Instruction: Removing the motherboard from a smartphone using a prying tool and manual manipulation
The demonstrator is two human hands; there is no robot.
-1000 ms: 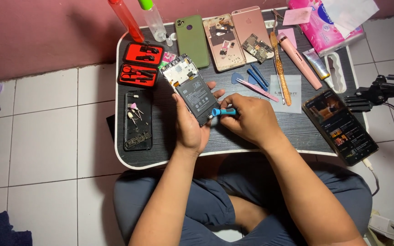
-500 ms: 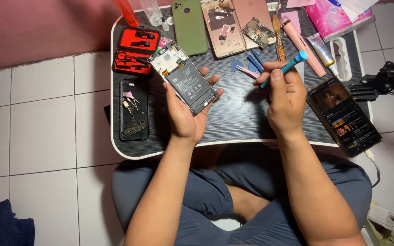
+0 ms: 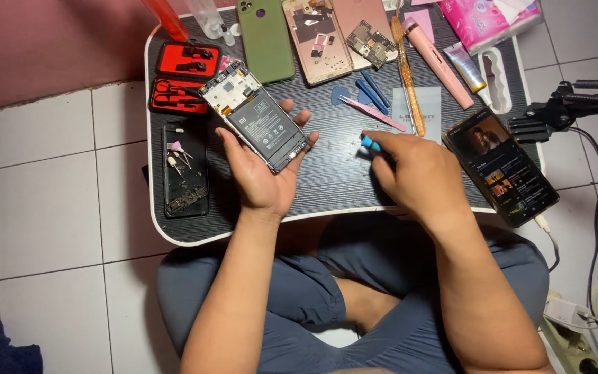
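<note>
Tiles on the floor at far left, then a small dark lap table (image 3: 327, 187) across the seated person's knees. On its left edge: a red tool case (image 3: 187, 75) lying open, and below it a black phone shell (image 3: 184, 170) with small pink bits resting on it. Next, the left hand (image 3: 266, 173), palm up, fingers spread and curled lightly under an opened phone (image 3: 257, 125) with its back off, battery and circuit board showing; it sits tilted above the tabletop. Judged light and stiff but fragile, with board and connectors bare; best held by the long side edges of the frame, off the board. Right of it, the right hand (image 3: 417, 173), fingers closed round a blue-tipped tool (image 3: 370, 143), low over the table. Behind: green phone (image 3: 266, 38), blue pry tools (image 3: 372, 90). Far right, a lit phone (image 3: 501, 165) on the table edge.
</note>
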